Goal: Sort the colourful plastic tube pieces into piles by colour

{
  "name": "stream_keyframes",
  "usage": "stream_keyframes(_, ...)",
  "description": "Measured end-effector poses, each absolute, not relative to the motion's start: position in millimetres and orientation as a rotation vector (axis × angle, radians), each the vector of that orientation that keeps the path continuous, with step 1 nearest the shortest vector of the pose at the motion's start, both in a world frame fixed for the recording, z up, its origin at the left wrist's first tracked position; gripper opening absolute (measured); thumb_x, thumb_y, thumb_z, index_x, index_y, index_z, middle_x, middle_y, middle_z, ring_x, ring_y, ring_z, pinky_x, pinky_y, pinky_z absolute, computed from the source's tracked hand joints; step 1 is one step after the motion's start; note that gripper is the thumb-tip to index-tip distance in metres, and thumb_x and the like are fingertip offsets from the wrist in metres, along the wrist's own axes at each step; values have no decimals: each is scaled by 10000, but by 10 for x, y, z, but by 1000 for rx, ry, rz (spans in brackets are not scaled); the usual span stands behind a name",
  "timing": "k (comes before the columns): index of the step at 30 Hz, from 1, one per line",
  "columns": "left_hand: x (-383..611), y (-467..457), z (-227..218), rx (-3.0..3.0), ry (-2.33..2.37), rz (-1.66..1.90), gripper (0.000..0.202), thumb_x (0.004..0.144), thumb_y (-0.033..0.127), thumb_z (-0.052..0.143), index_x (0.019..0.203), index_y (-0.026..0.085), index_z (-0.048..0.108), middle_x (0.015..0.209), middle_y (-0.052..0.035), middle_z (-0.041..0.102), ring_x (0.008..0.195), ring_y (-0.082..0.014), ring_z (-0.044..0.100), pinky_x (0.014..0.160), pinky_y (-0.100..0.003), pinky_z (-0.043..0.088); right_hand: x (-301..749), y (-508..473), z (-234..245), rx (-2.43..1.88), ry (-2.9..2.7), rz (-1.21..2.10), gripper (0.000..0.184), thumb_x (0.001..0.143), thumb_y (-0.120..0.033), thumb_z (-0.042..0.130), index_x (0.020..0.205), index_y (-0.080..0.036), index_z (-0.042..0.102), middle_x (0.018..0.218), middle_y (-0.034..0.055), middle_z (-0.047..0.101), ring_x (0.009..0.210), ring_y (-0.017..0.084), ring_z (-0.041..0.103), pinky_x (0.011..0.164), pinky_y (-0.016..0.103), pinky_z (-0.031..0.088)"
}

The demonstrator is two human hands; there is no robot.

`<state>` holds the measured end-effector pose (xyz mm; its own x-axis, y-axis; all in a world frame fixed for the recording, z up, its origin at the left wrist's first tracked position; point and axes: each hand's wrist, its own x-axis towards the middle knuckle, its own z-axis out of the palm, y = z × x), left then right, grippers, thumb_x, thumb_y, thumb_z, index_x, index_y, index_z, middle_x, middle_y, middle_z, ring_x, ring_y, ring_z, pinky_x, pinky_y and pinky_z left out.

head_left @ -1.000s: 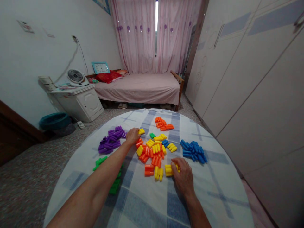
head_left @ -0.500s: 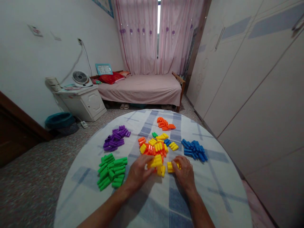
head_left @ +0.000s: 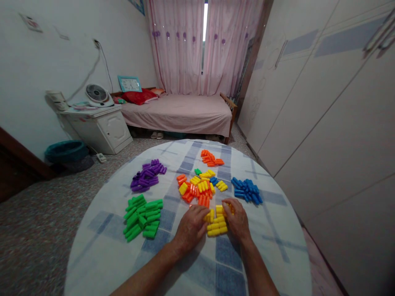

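Observation:
Near the table's front, my left hand (head_left: pixel 190 227) has its fingers closed on a small yellow plastic block (head_left: pixel 210 215), partly hidden by the fingertips. To its right, my right hand (head_left: pixel 237 218) curls round other yellow blocks (head_left: pixel 219 210), its fingers covering part of them. Between the hands, more yellow blocks (head_left: pixel 217 228), ribbed and tube-like, lie flat on the cloth. Just beyond is a mixed pile of orange blocks (head_left: pixel 203 200) and yellow pieces, with a green block (head_left: pixel 198 171) and a few blue ones (head_left: pixel 214 181) at its far side.
Separate heaps of green blocks (head_left: pixel 142 217), purple blocks (head_left: pixel 148 176), blue blocks (head_left: pixel 247 190) and orange blocks (head_left: pixel 211 158) surround the mixed pile. They rest on a round table with a checked cloth (head_left: pixel 101 250). A bed (head_left: pixel 182 113) and wardrobe (head_left: pixel 308 111) stand beyond.
The yellow blocks lifted in my left hand now lie on the cloth between my hands. That hand has moved down and grips another yellow block. The view has shifted slightly.

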<state>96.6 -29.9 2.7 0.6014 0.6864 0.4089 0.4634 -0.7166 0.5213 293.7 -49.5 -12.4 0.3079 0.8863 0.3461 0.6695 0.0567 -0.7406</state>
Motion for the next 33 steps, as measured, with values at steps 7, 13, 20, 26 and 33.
stream_keyframes(7, 841, -150, -124, 2496, 1107, 976, 190, 893, 174, 461, 959, 212, 636, 963, -66, 652, 932, -201, 567, 860, -372, 470, 2927, -486, -150, -1751, -1497, 256, 255, 856, -373, 438, 830, -202, 625, 977, 70, 641, 967, 209, 558, 917, 366, 395)
stream_keyframes(13, 790, 1, -204, 2302, 1163, 1168, 183, 852, 130, 510, 970, 192, 635, 1003, -67, 654, 976, -198, 581, 877, -368, 487, 2934, -476, -151, -1792, -1508, 223, 268, 859, -378, 419, 818, -198, 614, 950, 67, 638, 944, 201, 551, 900, 348, 394)
stream_keyframes(20, 772, 86, -229, 1915, 1195, 1390, 287, 800, 94, 512, 1040, 200, 627, 1104, -62, 625, 1081, -185, 569, 961, -361, 457, 2949, -452, -160, -1803, -1500, 236, 286, 864, -403, 420, 842, -200, 621, 925, 60, 627, 909, 211, 541, 873, 352, 389)
stream_keyframes(26, 749, 163, -198, 1635, 1214, 1429, 185, 815, 194, 533, 965, 174, 640, 989, -63, 630, 965, -181, 600, 856, -322, 493, 2961, -446, -172, -1802, -1510, 237, 269, 868, -383, 422, 843, -204, 622, 928, 56, 626, 924, 212, 539, 876, 347, 383)
stream_keyframes(33, 734, 173, -238, 1743, 1189, 1426, 240, 795, 144, 509, 990, 185, 642, 1049, -66, 626, 1044, -192, 578, 920, -347, 468, 2958, -440, -174, -1795, -1521, 235, 272, 877, -374, 412, 853, -202, 620, 921, 61, 626, 916, 213, 548, 869, 345, 392)
